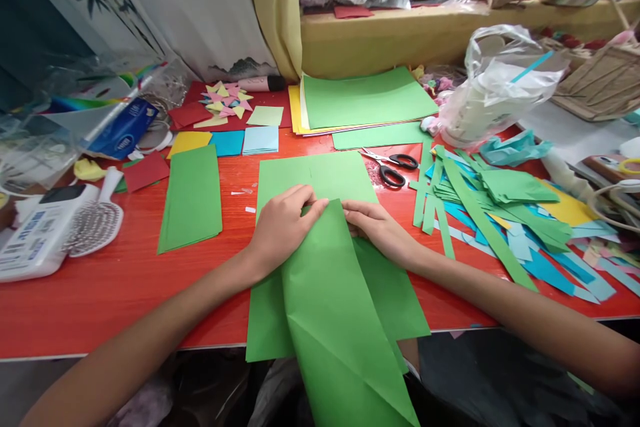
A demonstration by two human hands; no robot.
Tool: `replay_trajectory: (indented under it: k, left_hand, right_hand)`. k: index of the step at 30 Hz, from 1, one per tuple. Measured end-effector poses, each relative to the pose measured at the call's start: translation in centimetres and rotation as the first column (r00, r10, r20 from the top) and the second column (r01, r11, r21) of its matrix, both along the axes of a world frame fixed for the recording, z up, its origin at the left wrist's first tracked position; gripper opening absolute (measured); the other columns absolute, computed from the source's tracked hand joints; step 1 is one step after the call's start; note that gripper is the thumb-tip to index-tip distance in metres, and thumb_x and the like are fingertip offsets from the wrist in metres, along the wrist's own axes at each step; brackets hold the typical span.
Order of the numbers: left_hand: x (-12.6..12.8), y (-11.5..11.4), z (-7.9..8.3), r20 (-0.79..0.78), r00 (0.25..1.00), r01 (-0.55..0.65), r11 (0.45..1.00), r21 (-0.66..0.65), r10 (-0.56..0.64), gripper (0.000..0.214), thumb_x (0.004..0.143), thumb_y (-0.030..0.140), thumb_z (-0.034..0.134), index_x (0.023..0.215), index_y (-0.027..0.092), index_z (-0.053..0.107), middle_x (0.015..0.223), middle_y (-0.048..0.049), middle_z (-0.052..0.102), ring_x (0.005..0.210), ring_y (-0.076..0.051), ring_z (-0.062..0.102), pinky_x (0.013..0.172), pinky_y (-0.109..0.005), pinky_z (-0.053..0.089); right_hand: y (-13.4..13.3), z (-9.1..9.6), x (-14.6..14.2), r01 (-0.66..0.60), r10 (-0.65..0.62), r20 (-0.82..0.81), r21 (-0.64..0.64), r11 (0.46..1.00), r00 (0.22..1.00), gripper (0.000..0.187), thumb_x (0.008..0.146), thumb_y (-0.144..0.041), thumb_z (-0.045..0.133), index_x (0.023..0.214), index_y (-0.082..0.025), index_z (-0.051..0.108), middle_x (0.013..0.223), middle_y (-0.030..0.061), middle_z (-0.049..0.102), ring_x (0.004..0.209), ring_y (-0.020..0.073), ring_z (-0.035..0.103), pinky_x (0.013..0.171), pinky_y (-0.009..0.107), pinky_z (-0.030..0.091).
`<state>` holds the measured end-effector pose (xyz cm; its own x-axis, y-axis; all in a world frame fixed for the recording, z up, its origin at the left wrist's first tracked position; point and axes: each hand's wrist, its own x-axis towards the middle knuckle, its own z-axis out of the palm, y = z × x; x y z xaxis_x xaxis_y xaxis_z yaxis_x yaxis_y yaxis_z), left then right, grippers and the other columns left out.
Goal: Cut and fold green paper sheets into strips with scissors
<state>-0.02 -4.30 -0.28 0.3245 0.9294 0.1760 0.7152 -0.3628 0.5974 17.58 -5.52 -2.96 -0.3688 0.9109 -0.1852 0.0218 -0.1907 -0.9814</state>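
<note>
A large sheet of green paper (335,320), curved over and creased, hangs past the front table edge towards me. My left hand (283,230) is closed on its upper left edge, thumb on top. At the upper right corner, my right hand (377,227) pinches the same sheet; its fingertips are partly hidden behind the paper. Beneath lies more green paper (315,170), flat on the table. Scissors (393,163) with black handles rest just beyond my right hand, blades pointing left. A stack of green rectangles (191,200) lies left of my left hand.
Cut paper strips (490,220) are heaped at the right. Stacked coloured sheets (367,103) lie at the back, near a cup in a plastic bag (485,100). Small blue squares (261,140) and folded paper stars (227,100) sit back left. A hairbrush (100,217) lies at the left.
</note>
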Motion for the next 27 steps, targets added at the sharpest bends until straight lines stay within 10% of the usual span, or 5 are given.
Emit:
replay_trajectory:
  k: [27]
  left_hand:
    - [0.15,-0.54,-0.41,-0.027,0.999,0.025,0.997,0.075,-0.023,0.030,0.090,0.034,0.043,0.066,0.019,0.035,0.066,0.0024,0.043,0.061,-0.011,0.038,0.061,-0.026,0.029]
  right_hand:
    - [-0.28,0.11,0.11,-0.044,-0.024,0.262,0.249,0.968,0.965,0.040,0.090,-0.046,0.044,0.063,-0.020,0.029,0.061,-0.0046,0.024,0.056,0.0089,0.025,0.051,0.026,0.022]
